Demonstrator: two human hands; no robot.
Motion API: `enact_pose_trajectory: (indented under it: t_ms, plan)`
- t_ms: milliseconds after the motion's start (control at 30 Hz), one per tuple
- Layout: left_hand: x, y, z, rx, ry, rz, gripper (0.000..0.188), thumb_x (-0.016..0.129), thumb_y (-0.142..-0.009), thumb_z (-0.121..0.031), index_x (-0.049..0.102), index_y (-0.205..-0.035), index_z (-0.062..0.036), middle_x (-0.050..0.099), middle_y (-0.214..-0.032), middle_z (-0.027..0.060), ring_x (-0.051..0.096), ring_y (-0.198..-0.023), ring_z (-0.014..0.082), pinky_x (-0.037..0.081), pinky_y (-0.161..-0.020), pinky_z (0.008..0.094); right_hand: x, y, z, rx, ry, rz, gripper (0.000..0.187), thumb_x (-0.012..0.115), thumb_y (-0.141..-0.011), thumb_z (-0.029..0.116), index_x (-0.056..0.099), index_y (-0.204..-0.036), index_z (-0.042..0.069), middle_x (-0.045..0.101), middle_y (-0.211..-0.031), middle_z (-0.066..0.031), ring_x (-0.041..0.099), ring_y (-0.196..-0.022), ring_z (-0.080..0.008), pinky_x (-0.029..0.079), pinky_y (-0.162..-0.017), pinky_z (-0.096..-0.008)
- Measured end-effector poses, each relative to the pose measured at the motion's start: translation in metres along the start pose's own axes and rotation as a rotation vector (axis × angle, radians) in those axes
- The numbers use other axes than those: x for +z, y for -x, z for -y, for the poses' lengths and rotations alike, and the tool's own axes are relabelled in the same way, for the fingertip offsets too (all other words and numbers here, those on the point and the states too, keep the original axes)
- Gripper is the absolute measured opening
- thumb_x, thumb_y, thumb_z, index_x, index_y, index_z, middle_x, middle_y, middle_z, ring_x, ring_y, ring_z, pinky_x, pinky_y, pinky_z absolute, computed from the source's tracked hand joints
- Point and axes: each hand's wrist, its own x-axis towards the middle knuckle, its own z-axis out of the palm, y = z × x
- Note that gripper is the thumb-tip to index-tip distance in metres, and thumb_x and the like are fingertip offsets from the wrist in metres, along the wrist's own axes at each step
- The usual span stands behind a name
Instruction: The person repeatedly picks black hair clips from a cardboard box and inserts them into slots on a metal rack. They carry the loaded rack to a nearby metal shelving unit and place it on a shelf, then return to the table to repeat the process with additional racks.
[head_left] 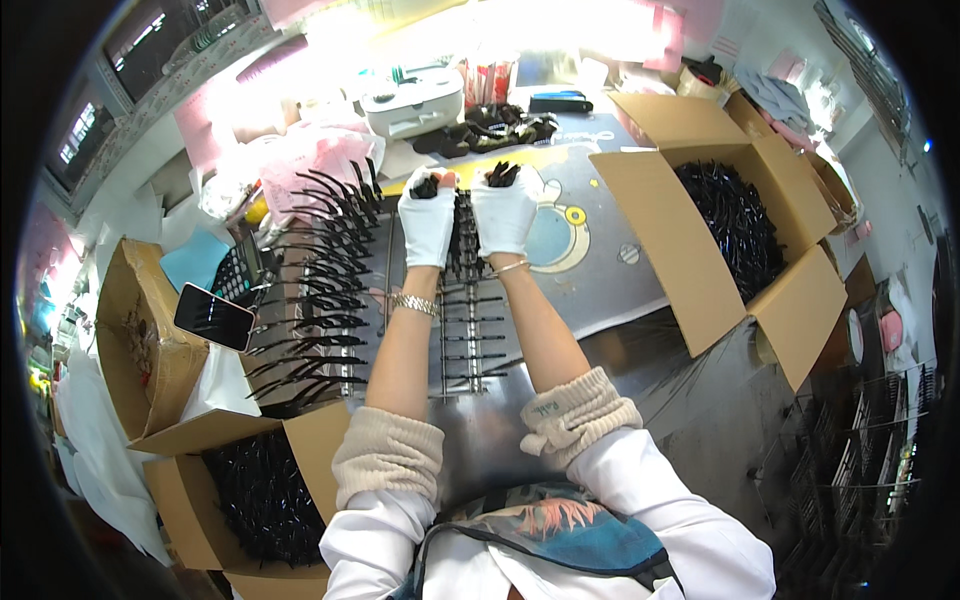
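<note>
My left hand (426, 222) and my right hand (503, 215), in white gloves with dark patches at the fingers, reach side by side to the far end of a metal rack (475, 345). Both look closed, fingers curled; what they grip is too small and dark to make out. Between them runs a row of short black pieces (464, 240) along the rack's bars. Left of my forearms, slim curved black strips (325, 270), like eyeglass temples, stick out in rows from another part of the racking. Bare rungs show at the near end of the rack.
Cardboard boxes of black strips stand at the right (735, 225) and lower left (265, 490). A phone (215, 318) and calculator (245, 268) lie left. Behind are a dark heap (490, 130) and a white machine (412, 103). A grey printed mat (610, 260) covers the table.
</note>
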Motion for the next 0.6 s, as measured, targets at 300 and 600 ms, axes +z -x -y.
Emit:
enact_pose_trajectory:
  t_ms: [300,600]
  plan:
    - [0.015,0.008,0.004,-0.009,0.148,-0.01,0.014,0.074,-0.09,-0.005,0.06,-0.086,-0.0039,0.063,-0.081,-0.0021,0.053,-0.076,0.0059,0.046,-0.072,0.0227,-0.003,-0.004,-0.02,0.291,-0.441,-0.21,0.023,0.073,-0.088,0.023,0.074,-0.09,0.0,0.075,-0.08,-0.0086,0.068,-0.07,-0.0165,0.052,-0.066,-0.0318]
    - [0.003,0.008,0.007,-0.115,0.333,-0.076,0.016,0.071,-0.092,-0.003,0.058,-0.085,-0.0059,0.063,-0.084,-0.0025,0.055,-0.077,0.0058,0.047,-0.075,0.0224,0.005,0.0,-0.07,1.011,-1.365,0.026,0.023,0.055,-0.099,0.024,0.068,-0.102,0.006,0.07,-0.103,-0.0116,0.066,-0.09,-0.0237,0.053,-0.088,-0.038]
